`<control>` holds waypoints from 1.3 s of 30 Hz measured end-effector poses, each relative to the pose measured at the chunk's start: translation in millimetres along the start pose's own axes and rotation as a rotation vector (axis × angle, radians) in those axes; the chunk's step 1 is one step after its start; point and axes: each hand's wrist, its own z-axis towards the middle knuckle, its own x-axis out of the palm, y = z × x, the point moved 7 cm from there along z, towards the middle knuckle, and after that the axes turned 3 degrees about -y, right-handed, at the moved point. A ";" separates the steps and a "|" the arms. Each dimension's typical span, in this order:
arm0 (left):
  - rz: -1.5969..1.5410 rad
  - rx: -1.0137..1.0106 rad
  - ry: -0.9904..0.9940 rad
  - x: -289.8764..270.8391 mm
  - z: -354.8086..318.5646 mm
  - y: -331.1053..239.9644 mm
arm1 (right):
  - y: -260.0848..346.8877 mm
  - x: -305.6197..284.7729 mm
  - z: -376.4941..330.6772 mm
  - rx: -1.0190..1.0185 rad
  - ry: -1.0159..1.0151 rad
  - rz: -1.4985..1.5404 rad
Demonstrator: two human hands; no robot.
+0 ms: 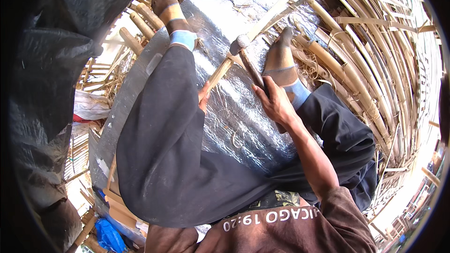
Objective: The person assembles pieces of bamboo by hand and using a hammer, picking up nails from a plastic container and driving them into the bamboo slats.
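Note:
My right hand (pixel 275 103) is wrapped round the dark handle of a hammer (pixel 253 69). The hammer's head rests against or just over a long pale bamboo strip (pixel 219 72), near the strip's middle; I cannot tell whether they touch. Partly hidden behind my left knee, my left hand (pixel 204 97) grips the strip's near end. From there the strip slants up and to the right between my feet. A short pale piece crosses under it by the hammer head. My right foot, in a striped sock (pixel 281 61), is beside the strip.
Beneath me lies a shiny silver foil sheet (pixel 225 126) with scattered shavings. Bundled bamboo strips and poles (pixel 356 70) curve along the right. Cut bamboo poles (pixel 140 23) lie at the upper left, a dark tarp (pixel 47 79) hangs left, and a blue plastic bag (pixel 109 235) sits lower left.

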 end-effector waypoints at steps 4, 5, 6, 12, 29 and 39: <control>-0.008 0.001 -0.002 2.6 0.4 0.7 | 4.9 -5.1 2.7 -0.033 -0.031 0.003; -0.010 0.004 -0.003 2.6 0.9 0.4 | 5.9 -6.3 2.9 -0.033 -0.039 0.011; -0.011 0.000 -0.003 2.6 0.6 0.2 | 7.0 -7.0 3.1 -0.035 -0.046 0.019; -0.035 0.014 -0.004 10.1 7.0 -2.8 | 2.4 -6.6 4.4 -0.071 -0.066 -0.086; -0.025 -0.006 -0.030 -0.8 3.0 2.0 | 20.0 -26.5 5.1 -0.008 -0.146 0.071; -0.050 0.002 -0.020 7.1 -0.8 -1.9 | 3.6 -13.9 -0.1 0.089 -0.032 -0.005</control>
